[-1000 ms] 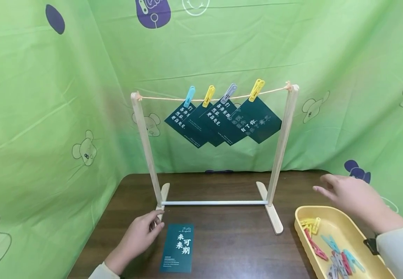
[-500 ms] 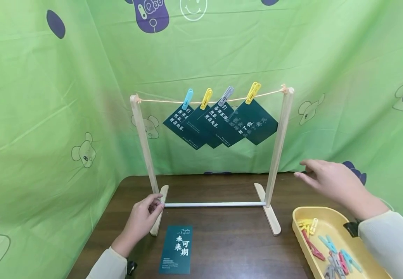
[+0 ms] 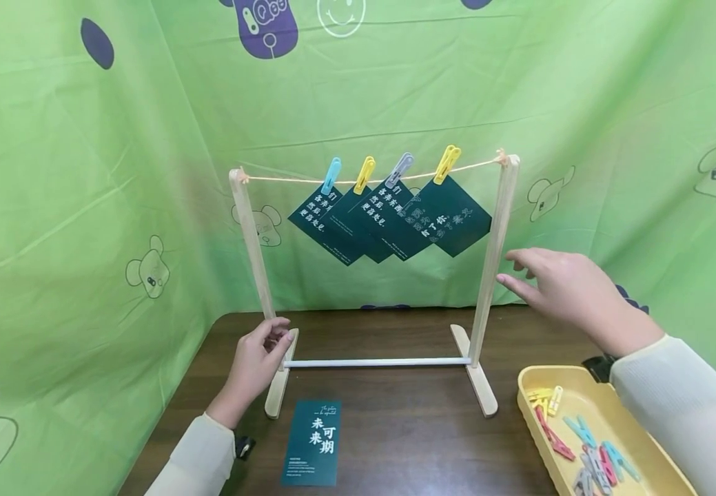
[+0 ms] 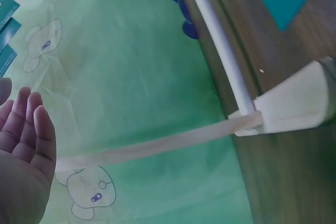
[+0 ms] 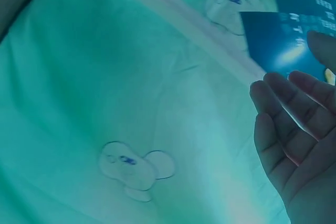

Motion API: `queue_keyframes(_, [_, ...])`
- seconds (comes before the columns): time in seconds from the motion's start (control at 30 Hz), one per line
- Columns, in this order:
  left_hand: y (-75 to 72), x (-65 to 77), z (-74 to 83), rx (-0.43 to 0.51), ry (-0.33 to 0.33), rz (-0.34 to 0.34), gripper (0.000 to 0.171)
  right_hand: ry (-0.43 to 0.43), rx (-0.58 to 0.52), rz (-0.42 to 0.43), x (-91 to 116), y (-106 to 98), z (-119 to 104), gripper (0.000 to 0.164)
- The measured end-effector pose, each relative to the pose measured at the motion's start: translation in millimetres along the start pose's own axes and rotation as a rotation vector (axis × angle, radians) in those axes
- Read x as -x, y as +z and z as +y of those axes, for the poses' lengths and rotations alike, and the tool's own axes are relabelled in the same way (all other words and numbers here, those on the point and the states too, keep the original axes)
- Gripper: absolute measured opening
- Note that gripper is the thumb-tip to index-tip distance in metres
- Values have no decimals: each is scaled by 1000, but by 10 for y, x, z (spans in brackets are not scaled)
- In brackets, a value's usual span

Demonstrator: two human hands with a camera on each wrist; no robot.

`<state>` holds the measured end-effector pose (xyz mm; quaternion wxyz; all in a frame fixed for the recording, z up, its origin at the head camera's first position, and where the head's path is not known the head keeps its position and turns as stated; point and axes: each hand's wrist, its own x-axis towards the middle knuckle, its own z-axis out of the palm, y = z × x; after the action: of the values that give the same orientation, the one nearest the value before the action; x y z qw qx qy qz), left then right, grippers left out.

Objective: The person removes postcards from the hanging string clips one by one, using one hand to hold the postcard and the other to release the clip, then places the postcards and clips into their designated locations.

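My left hand is raised beside the lower left post of the wooden rack, its fingers loosely bent with nothing in them. In the left wrist view the palm faces up, bare. On the other side, my right hand hovers just right of the right post, fingers relaxed; the right wrist view shows that palm bare too. Several dark green cards hang overlapping from the string, held by a blue clothespin, two yellow clothespins and a grey clothespin.
Another green card with white writing lies flat on the brown table, before the rack's white crossbar. A yellow tray with several coloured clothespins stands at the right, under the right forearm. Green cloth hangs behind.
Both hands have risen: the left up along the left post, the right up and leftward from above the tray toward the right post. The cards, clothespins and tray stay as they were.
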<state>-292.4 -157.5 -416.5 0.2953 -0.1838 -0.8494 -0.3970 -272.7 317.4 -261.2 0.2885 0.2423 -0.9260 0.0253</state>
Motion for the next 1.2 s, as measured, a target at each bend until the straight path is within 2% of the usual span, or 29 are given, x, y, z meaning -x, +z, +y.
queue_keyframes(0.17, [21,-118,41,23,-21,7,19,-30,-41,89,-178,-52,-121,30])
queue_keyframes(0.3, [33,-242,108,49,-33,-11,21,-97,-71,195,-330,-89,-183,33])
queue_keyframes(0.47, [78,-414,188,119,-85,-49,25,-186,-98,307,-538,-146,-238,34])
queue_keyframes(0.63, [139,-563,248,189,-122,-85,28,-201,-90,300,-752,-212,-313,33])
queue_keyframes(0.8, [173,-650,239,242,-156,-110,30,-215,-108,278,-943,-232,-432,34])
queue_keyframes(1.03, [237,-788,229,348,-224,-138,33,-279,-136,325,-1192,-299,-546,30])
queue_keyframes(1.2, [290,-905,273,401,-238,-177,35,-297,-129,312,-1338,-406,-609,30])
